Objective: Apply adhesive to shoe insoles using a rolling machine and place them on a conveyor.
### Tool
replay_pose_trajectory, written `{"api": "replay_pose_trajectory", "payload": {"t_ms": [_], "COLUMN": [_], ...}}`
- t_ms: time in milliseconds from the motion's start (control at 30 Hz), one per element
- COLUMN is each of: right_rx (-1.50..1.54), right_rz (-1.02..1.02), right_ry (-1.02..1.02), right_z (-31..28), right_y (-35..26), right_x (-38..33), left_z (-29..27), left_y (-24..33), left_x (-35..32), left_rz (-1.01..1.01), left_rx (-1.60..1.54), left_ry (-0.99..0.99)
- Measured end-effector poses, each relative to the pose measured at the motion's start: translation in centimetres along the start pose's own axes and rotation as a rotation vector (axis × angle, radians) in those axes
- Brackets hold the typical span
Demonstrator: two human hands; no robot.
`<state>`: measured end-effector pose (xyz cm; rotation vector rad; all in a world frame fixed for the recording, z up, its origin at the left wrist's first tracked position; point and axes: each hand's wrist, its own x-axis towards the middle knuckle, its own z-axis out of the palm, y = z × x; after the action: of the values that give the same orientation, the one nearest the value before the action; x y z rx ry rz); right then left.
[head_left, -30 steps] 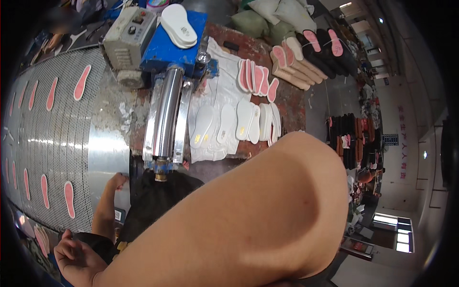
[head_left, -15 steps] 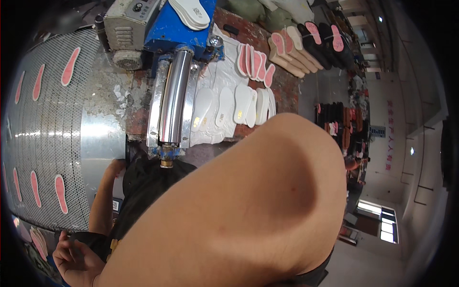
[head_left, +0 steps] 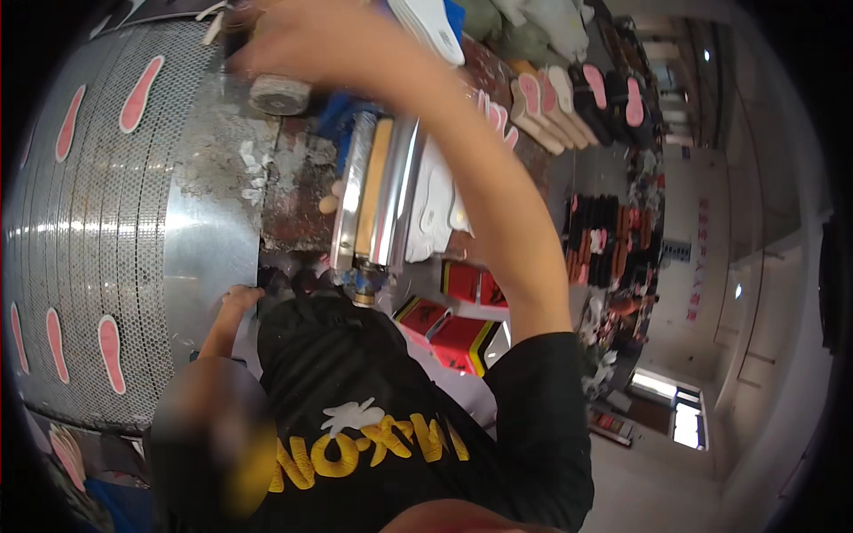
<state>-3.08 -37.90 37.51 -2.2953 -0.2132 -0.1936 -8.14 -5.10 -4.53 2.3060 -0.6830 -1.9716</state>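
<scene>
My right arm reaches up across the roller machine [head_left: 391,191], and my right hand [head_left: 298,44] is blurred by motion in front of its grey and blue housing. Whether the hand holds anything cannot be made out. My left hand [head_left: 238,298] rests by the edge of the smooth metal plate [head_left: 206,240] next to the mesh conveyor [head_left: 98,222]; its fingers are too small and partly hidden to read. On the mesh lie several pink insoles with white rims, among them one at the far side [head_left: 142,95] and one nearer [head_left: 110,354]. White insoles [head_left: 431,27] are stacked on top of the machine.
Right of the roller, white insoles [head_left: 435,209] lie on a white sheet, partly behind my forearm. Farther back are beige insoles [head_left: 542,115] and black ones with pink faces. Red boxes [head_left: 458,342] stand below the table edge. Piled goods [head_left: 609,240] occupy the right background.
My right hand has swung from the lower left up to the machine's housing, and its forearm no longer covers the middle. The view has shifted, showing my black shirt and the red boxes.
</scene>
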Motion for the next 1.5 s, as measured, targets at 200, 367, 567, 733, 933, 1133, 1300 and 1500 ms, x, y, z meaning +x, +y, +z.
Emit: {"api": "replay_pose_trajectory", "payload": {"t_ms": [200, 367, 567, 733, 933, 1133, 1300, 1500], "right_rx": [-0.841, -0.8, -0.508, -0.358, -0.136, -0.272, -0.253, 0.185], "right_rz": [0.963, 0.874, 0.446, 0.335, 0.672, 0.697, 0.621, 0.739], "right_ry": [0.278, 0.419, 0.79, 0.753, 0.693, 0.547, 0.58, 0.866], "right_z": [-10.2, -10.6, -10.4, -5.8, 1.9, 5.9, 8.0, 12.7], "right_y": [11.6, 14.3, 9.1, 4.6, 0.8, 1.7, 0.8, 2.7], "right_x": [-6.8, -9.0, -11.3, -26.3, -39.9, -37.4, -33.1, -37.1], "left_z": [1.1, 1.2, 0.9, -1.9, -10.1, -13.4, -12.7, -14.1], "left_y": [2.1, 3.5, 2.0, 1.6, 8.2, 22.5, 25.6, 23.1], "left_x": [-2.6, -4.9, -3.5, -3.5, -10.8, -20.9, -23.4, -23.0], "left_rz": [-0.284, -0.351, -0.259, -0.209, 0.601, 1.141, 1.256, 1.181], "left_rx": [-0.143, -0.194, 0.016, -0.068, 0.082, 0.281, 0.526, 0.745], "left_ry": [0.23, 0.333, 0.386, -0.135, 0.417, 0.597, 0.51, 0.67]}}
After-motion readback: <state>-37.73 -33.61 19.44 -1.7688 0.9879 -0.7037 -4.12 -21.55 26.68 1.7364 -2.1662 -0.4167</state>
